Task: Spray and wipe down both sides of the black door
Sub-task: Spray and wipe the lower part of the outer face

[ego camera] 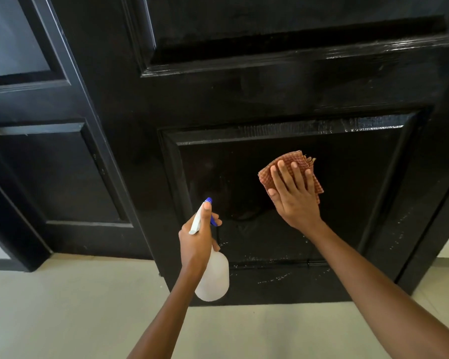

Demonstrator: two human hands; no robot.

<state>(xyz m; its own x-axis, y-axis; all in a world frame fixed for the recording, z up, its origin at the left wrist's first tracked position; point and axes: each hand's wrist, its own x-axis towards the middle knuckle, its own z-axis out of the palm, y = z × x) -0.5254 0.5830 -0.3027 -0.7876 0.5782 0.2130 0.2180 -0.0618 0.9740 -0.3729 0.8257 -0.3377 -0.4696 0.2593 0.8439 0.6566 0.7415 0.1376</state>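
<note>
The black door (244,94) fills the upper view, glossy, with raised panels; droplets and wet streaks show on its lower panel and bottom rail. My right hand (292,193) lies flat with straight fingers on a folded red-checked cloth (300,161), pressing it against the lower panel. My left hand (196,239) grips the neck of a white spray bottle (214,278) with a blue nozzle (208,200), thumb along the top of the spray head. The nozzle points at the lower panel, left of the cloth.
A second black panelled door leaf (49,151) stands to the left, angled away. Pale tiled floor (75,307) runs below both, and a strip of it shows at the far right past the door's edge.
</note>
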